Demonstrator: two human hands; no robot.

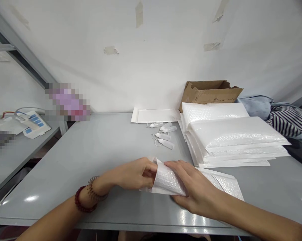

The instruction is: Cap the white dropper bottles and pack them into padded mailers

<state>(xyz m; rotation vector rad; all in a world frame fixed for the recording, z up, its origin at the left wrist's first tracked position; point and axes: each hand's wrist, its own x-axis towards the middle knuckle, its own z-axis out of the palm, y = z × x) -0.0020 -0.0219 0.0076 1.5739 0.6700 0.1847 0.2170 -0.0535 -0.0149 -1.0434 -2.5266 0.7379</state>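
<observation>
A clear bubble-wrap pouch [167, 179] is held just above the grey table near its front edge, its mouth facing left. My right hand [191, 185] grips the pouch from the right, thumb below and fingers over the top. At the pouch's mouth is my left hand [138, 172], its fingers curled and partly inside; whatever they hold there is hidden. Under and beside my right wrist lies a white bubble mailer [230, 184] on the table. Beyond the hands lie several small white squeeze bottles [166, 144] with thin tips and looped caps.
A stack of white bubble mailers [238, 132] stands at the right, with an open cardboard box [213, 95] behind it. Against the wall lies a shallow white box [156, 115]. Striped cloth [289, 118] sits far right. A neighbouring table [22, 154] is at left.
</observation>
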